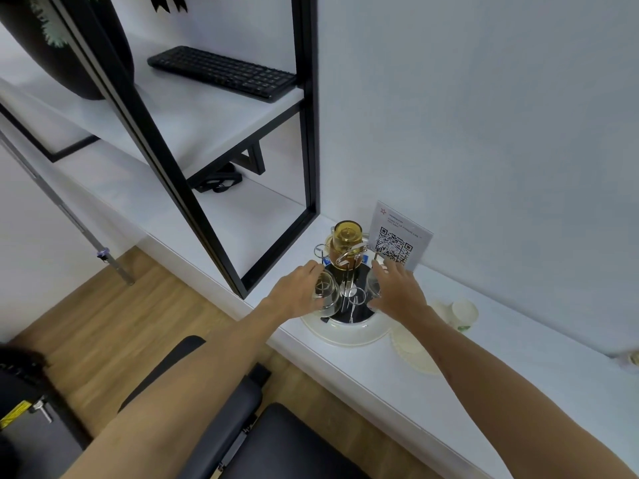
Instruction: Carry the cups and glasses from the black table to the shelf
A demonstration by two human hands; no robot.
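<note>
Both hands work over a round white tray [345,335] that sits on the long white shelf [432,385], close to its front edge. The tray carries a black-topped wire rack [349,288] with looped metal pegs.

Left hand [294,292]: fingers curl around a clear glass [326,293] at the 9 o'clock side of the rack. The glass appears seated over a wire peg; the thumb lies toward the tray's near rim.

Right hand [397,292]: fingers wrap a second clear glass [373,285] at the 3 o'clock side of the rack. Most of this glass is hidden behind the hand, so whether it touches the rack cannot be told.

At 12 o'clock on the tray stands a glass teapot [346,245] holding amber liquid, between the two hands and beyond them. A QR-code card [397,238] leans against the wall at about 1 o'clock, just beside the teapot.

Edges and room:
- At 10 o'clock a black frame post [193,188] of the upper shelving meets the shelf surface near the tray, bounding movement on the left.
- The wall [501,133] bounds the far side close behind the card.
- At 4 o'clock a white paper cup [463,314] and flat white plates [415,350] lie on the shelf (the plates are just beside the tray rim).
- A black keyboard [223,72] rests on the higher board, well apart from the tray.
- Wooden floor [114,316] lies below the shelf's front edge.
</note>
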